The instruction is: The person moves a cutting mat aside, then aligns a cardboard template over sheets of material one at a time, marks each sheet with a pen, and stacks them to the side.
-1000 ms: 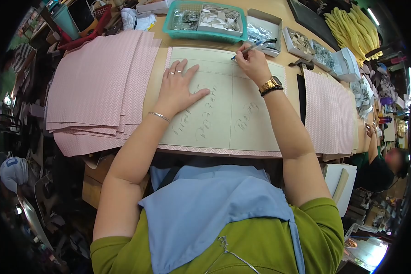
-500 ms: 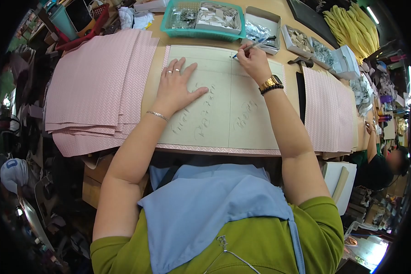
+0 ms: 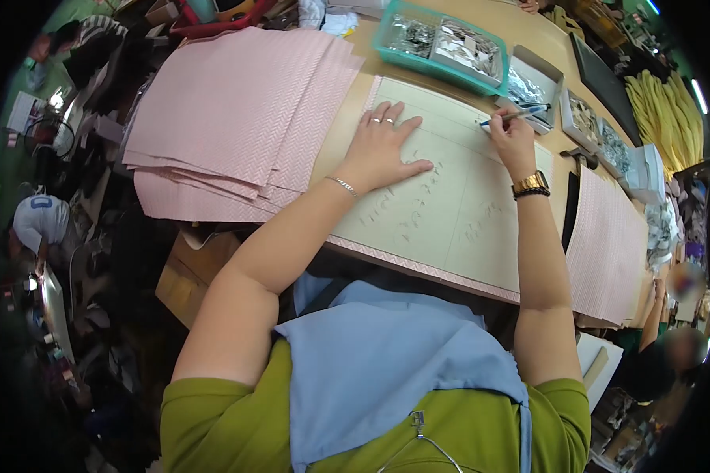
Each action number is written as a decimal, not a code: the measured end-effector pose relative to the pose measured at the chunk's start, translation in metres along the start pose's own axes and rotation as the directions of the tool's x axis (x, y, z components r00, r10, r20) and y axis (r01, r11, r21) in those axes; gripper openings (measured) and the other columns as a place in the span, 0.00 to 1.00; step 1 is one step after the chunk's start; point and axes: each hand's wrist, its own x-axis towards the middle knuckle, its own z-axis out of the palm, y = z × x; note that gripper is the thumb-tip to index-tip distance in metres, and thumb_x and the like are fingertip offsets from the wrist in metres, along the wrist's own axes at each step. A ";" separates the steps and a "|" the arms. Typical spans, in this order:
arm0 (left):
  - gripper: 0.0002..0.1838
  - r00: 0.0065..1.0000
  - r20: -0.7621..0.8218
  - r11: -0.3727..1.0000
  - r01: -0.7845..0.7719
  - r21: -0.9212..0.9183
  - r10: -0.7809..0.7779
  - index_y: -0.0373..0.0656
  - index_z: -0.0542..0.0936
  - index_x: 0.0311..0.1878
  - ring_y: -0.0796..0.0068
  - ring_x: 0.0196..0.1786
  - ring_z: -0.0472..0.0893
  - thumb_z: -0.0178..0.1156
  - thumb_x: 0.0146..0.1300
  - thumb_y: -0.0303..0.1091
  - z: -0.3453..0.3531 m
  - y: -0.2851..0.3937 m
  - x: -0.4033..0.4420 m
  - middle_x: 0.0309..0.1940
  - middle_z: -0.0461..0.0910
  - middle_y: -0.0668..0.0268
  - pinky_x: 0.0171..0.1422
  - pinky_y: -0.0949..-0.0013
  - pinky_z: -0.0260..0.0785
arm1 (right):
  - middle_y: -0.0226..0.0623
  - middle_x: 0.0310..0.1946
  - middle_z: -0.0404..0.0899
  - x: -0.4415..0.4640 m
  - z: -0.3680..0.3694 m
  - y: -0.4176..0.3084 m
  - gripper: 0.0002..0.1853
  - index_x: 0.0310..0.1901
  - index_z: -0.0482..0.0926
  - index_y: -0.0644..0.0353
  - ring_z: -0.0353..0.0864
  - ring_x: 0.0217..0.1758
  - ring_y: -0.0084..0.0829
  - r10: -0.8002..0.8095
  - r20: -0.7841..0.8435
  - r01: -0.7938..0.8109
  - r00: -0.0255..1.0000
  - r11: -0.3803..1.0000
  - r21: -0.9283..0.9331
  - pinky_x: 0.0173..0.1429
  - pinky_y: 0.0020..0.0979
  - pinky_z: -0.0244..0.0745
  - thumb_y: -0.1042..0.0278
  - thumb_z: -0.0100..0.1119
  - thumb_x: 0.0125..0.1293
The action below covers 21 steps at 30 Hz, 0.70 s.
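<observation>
A pale green pattern board (image 3: pixel 426 217) with handwriting and ruled lines lies flat on a pink herringbone-textured sheet, whose edge (image 3: pixel 418 266) shows along the front. My left hand (image 3: pixel 380 154) rests on the board's left part, fingers spread, holding nothing. Near the board's far right, my right hand (image 3: pixel 514 143) is closed round a blue-tipped pen (image 3: pixel 526 115). The pen's tip is at the board's surface beside a small dark mark; whether it touches cannot be made out.
Pink sheets (image 3: pixel 229 110) are stacked at left, with another pink stack (image 3: pixel 607 244) at right. Behind the board stand a teal basket (image 3: pixel 398 59) of small parts and several open boxes. A hammer (image 3: pixel 580 156) lies beyond the right stack. Other people are at far right.
My view has turned, so the table appears tilted and shifted right. Both hands keep about the same places on the board, the pen still in my right hand.
</observation>
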 end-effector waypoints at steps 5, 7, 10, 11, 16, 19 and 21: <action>0.43 1.000 -0.025 1.000 0.003 -0.005 -0.004 0.51 0.70 0.67 0.49 0.74 0.57 0.58 0.55 0.69 0.003 0.000 -0.001 0.70 0.62 0.49 0.77 0.48 0.47 | 0.33 0.22 0.79 0.000 0.002 0.009 0.11 0.37 0.79 0.65 0.78 0.26 0.22 -0.038 -0.033 0.036 0.999 0.997 -0.070 0.36 0.26 0.74 0.64 0.58 0.64; 0.43 1.000 -0.028 1.000 -0.002 0.004 0.002 0.51 0.70 0.67 0.49 0.74 0.56 0.58 0.55 0.70 0.005 -0.001 -0.002 0.70 0.62 0.50 0.77 0.48 0.46 | 0.33 0.24 0.80 -0.011 -0.010 -0.015 0.09 0.37 0.79 0.65 0.79 0.29 0.22 -0.064 -0.048 0.065 0.997 0.998 0.012 0.38 0.25 0.74 0.67 0.58 0.65; 0.43 0.999 -0.040 1.000 -0.007 0.024 0.007 0.52 0.69 0.68 0.50 0.75 0.56 0.57 0.55 0.71 0.008 -0.002 -0.002 0.70 0.62 0.51 0.78 0.49 0.45 | 0.34 0.32 0.83 -0.045 -0.004 -0.044 0.03 0.38 0.79 0.64 0.81 0.35 0.24 -0.214 -0.020 0.210 0.977 0.933 0.291 0.41 0.25 0.75 0.76 0.58 0.63; 0.44 0.999 -0.050 0.999 -0.012 0.033 0.013 0.52 0.69 0.68 0.50 0.75 0.56 0.56 0.55 0.71 0.009 -0.003 -0.001 0.70 0.62 0.51 0.78 0.48 0.45 | 0.34 0.33 0.82 -0.065 -0.002 -0.063 0.03 0.38 0.79 0.64 0.81 0.36 0.24 -0.350 0.032 0.328 0.936 0.903 0.276 0.43 0.26 0.76 0.77 0.59 0.62; 0.44 0.998 -0.067 0.999 -0.014 0.050 0.017 0.53 0.69 0.68 0.50 0.75 0.56 0.56 0.54 0.73 0.013 -0.004 -0.003 0.70 0.62 0.51 0.78 0.48 0.45 | 0.27 0.28 0.81 -0.152 0.019 -0.136 0.08 0.35 0.80 0.51 0.81 0.38 0.33 -0.544 0.455 0.408 0.705 0.836 0.367 0.73 0.58 0.56 0.75 0.64 0.53; 0.44 0.997 -0.067 0.998 -0.020 0.059 0.024 0.53 0.69 0.68 0.50 0.75 0.56 0.56 0.55 0.73 0.013 -0.005 -0.002 0.70 0.62 0.50 0.78 0.48 0.45 | 0.25 0.28 0.81 -0.165 0.041 -0.136 0.09 0.37 0.79 0.50 0.80 0.41 0.31 -0.606 0.449 0.511 0.656 0.795 0.327 0.73 0.59 0.56 0.72 0.65 0.54; 0.44 0.997 -0.070 0.998 -0.026 0.058 0.030 0.53 0.69 0.68 0.50 0.75 0.56 0.56 0.55 0.73 0.013 -0.005 -0.002 0.70 0.62 0.50 0.78 0.48 0.45 | 0.26 0.28 0.81 -0.165 0.051 -0.135 0.09 0.38 0.78 0.50 0.80 0.41 0.31 -0.608 0.416 0.527 0.676 0.793 0.305 0.73 0.59 0.56 0.72 0.66 0.55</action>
